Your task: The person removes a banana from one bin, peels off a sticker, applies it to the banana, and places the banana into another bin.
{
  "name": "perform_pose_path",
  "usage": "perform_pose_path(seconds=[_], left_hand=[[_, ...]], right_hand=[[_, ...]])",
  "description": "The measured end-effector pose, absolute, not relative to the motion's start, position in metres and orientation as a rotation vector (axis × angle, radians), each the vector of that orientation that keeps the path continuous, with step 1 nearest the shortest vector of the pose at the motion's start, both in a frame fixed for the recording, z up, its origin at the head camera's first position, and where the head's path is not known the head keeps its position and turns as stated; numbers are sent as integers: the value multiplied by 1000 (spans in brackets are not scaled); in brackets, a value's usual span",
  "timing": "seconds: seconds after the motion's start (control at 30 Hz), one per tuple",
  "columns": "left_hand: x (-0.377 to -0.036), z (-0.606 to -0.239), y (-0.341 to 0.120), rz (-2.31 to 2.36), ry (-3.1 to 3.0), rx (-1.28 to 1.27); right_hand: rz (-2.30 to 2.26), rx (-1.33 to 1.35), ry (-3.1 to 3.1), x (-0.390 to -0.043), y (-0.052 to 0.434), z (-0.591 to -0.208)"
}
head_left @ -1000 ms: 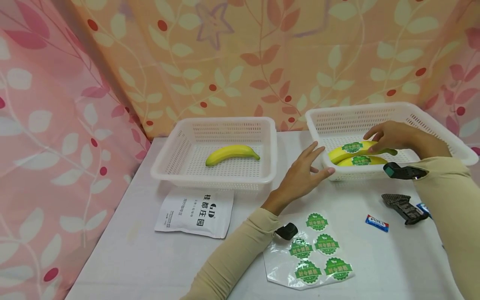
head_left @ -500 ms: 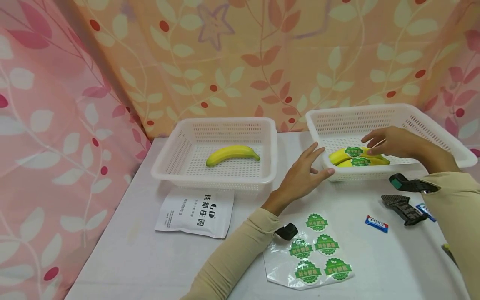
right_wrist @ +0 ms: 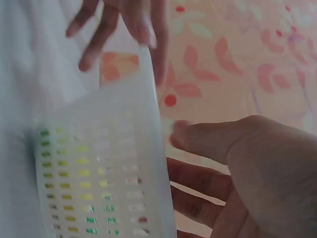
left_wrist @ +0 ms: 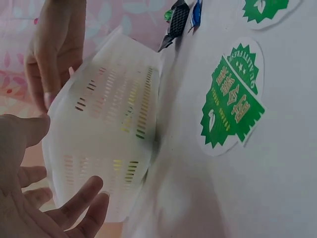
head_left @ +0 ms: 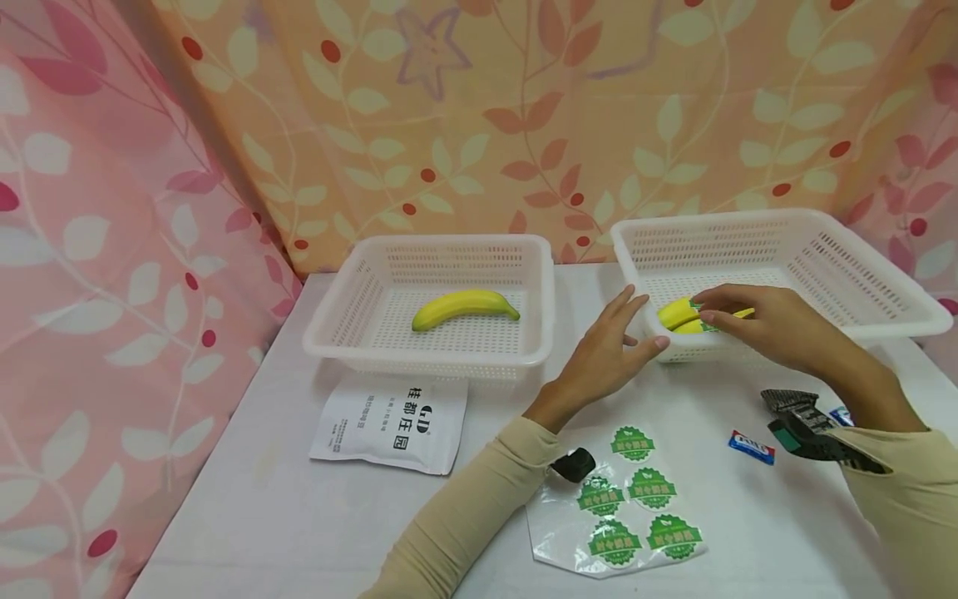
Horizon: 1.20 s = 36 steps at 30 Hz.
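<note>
A leaf-patterned curtain [head_left: 524, 125] hangs behind the desk [head_left: 247, 516], which is covered in white. On the far right sits the right basket [head_left: 748, 223], white and perforated, with the far banana [head_left: 676, 314] and the near banana [head_left: 690, 328] side by side in its near left corner. My right hand [head_left: 778, 323] is over them, thumb and fingers loosely bent with a gap between; whether I touch the fruit I can't tell. My left hand [head_left: 602, 353] is at that basket's left corner, fingers spread wide, thumb by the rim.

To the left, the left basket [head_left: 322, 337] holds a single banana [head_left: 462, 309], and a white pouch [head_left: 392, 424] lies just on its near side. Close to me, a clear sheet [head_left: 550, 532] carries green stickers [head_left: 632, 443]. Right of it are a small blue packet [head_left: 752, 448] and a dark packet [head_left: 789, 402], partly hidden by my right wrist camera [head_left: 816, 441].
</note>
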<state>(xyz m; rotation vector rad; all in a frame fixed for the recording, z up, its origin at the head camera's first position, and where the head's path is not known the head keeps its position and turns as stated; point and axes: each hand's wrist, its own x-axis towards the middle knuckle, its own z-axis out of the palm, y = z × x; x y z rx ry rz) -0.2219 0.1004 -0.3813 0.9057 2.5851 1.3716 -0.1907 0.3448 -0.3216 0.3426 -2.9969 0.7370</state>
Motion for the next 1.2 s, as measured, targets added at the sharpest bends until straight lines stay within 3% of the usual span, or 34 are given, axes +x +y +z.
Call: perform_pose_path(seconds=[0.3, 0.77, 1.0, 1.2], left_hand=[[-202, -370, 95, 1364, 2562, 830], [-158, -355, 8, 1250, 2488, 1252], [-170, -347, -53, 1341, 2709, 1334], [-193, -337, -105, 1291, 2855, 1190]], right_hand=[[804, 396, -2842, -166, 315, -340], [773, 321, -2838, -165, 315, -355], [783, 299, -2858, -166, 314, -354], [801, 302, -2850, -165, 314, -353]])
